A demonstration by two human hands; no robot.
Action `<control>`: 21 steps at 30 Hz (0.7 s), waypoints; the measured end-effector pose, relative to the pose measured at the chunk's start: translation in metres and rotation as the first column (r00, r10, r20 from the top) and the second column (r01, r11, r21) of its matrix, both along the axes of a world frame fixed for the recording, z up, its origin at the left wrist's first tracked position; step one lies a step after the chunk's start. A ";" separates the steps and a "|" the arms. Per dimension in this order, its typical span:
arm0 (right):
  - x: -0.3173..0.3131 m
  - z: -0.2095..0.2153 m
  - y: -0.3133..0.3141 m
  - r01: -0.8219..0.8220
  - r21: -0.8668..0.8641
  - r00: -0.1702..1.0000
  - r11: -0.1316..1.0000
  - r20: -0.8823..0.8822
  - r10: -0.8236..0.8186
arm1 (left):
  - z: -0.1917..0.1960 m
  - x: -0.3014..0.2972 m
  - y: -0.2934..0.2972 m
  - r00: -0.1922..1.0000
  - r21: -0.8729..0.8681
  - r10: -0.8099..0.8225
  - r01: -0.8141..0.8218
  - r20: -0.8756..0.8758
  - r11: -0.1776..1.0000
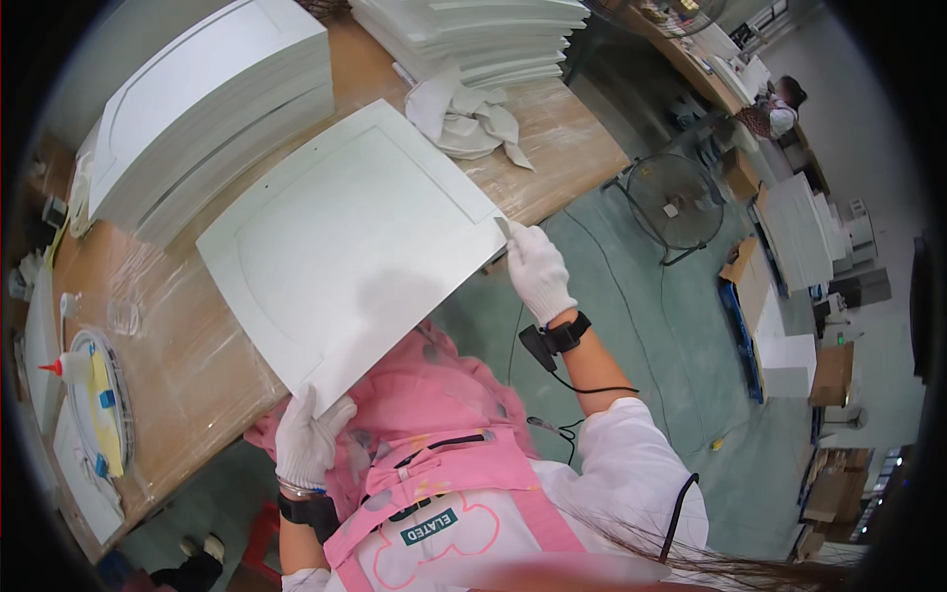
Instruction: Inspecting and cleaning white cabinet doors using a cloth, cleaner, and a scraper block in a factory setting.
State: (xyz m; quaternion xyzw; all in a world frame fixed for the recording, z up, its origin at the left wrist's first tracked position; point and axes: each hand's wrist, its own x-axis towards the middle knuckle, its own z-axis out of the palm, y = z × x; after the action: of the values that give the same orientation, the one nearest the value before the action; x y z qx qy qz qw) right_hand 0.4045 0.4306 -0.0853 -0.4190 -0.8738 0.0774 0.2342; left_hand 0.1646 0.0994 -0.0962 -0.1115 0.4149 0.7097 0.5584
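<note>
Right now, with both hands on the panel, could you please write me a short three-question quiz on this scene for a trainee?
1. True or false: the left hand and the right hand are both bare.
2. What lies on the table beside the far-right edge of the white panel? A) a hammer B) a crumpled cloth C) a power drill
3. What colour is the tip of the bottle?

Key: 1. False, both are gloved. 2. B. 3. Red.
</note>
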 end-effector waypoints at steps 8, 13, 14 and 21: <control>0.012 0.004 0.003 -0.010 -0.156 0.997 0.988 -0.075 -0.002 | 0.009 0.002 0.006 0.999 -0.088 0.016 -0.018 -0.029 0.996; 0.021 0.006 0.047 -0.025 0.017 0.986 1.000 -0.166 0.027 | 0.010 -0.008 -0.003 0.997 -0.119 0.044 -0.051 -0.059 0.992; 0.019 0.010 0.051 -0.164 0.030 0.950 0.986 -0.265 0.166 | 0.010 -0.011 -0.006 0.997 -0.126 0.052 -0.059 -0.055 0.990; 0.003 0.026 0.057 -0.517 0.099 0.856 0.851 0.033 0.516 | 0.008 -0.015 -0.018 0.962 -0.208 0.205 -0.241 -0.182 0.948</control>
State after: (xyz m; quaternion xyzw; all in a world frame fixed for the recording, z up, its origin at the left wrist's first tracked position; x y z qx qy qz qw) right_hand 0.4074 0.4880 -0.0596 -0.1566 -0.9576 0.0905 0.2241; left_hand 0.1496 0.0809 -0.0879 -0.1646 0.5215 0.7224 0.4231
